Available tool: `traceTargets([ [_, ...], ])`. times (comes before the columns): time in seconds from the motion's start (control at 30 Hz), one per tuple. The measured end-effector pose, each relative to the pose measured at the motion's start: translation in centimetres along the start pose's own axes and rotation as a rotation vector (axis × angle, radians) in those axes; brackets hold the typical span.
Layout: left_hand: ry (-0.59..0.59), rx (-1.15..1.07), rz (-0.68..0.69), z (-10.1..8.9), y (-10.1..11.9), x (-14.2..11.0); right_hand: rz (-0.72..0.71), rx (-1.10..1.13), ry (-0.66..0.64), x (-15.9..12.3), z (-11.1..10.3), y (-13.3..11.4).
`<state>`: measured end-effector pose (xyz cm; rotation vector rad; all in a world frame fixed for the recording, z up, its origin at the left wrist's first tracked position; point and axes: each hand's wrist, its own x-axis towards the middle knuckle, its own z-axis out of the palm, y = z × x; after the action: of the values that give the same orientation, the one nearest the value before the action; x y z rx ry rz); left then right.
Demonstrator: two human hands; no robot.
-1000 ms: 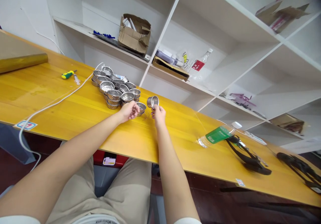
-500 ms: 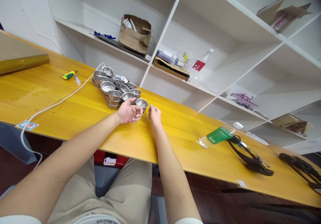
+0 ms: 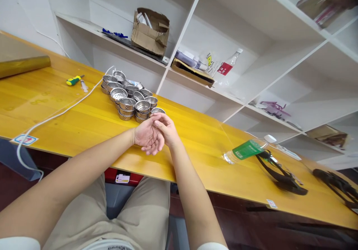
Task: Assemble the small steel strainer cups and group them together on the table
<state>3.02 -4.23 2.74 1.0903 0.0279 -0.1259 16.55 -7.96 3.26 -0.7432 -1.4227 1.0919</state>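
Note:
My left hand [image 3: 148, 137] is turned palm up above the table, open, its fingers loosely curled with nothing visible in them. Against its thumb side rests my right hand [image 3: 167, 128], its fingers stretched over the left thumb; no object shows in it. Just behind both hands, the rim of a perforated metal cup [image 3: 158, 110] shows, its lower part hidden by them. To its left stand several more such cups, some stacked, among them a near stack [image 3: 126, 108] and one beside it [image 3: 143, 106].
A white cable [image 3: 64, 112] crosses the yellow table [image 3: 195, 156]. A green-and-yellow screwdriver [image 3: 73, 80] lies at left. On the right are a bottle with a green label [image 3: 247, 149] and a black headset [image 3: 282, 177]. White shelves [image 3: 179, 33] rise behind.
My right hand set its perforated cup down on the near right one and let go. Both hands then came together in front of it, the left palm turning up.

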Motion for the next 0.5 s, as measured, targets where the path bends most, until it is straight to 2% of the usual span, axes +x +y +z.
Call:
traceTargets([
  [0.1,-0.014,-0.007,-0.008,-0.04,-0.12,0.14,0.002,0.013,-0.029,-0.04,-0.12,0.31],
  [0.27,-0.126,-0.011,0.042,0.19,-0.05,0.12,0.041,-0.022,-0.061,-0.11,-0.34,0.05],
  [0.5,-0.142,-0.011,0.019,0.28,0.17,0.22,0.043,0.007,-0.076,-0.35,-0.35,-0.55],
])
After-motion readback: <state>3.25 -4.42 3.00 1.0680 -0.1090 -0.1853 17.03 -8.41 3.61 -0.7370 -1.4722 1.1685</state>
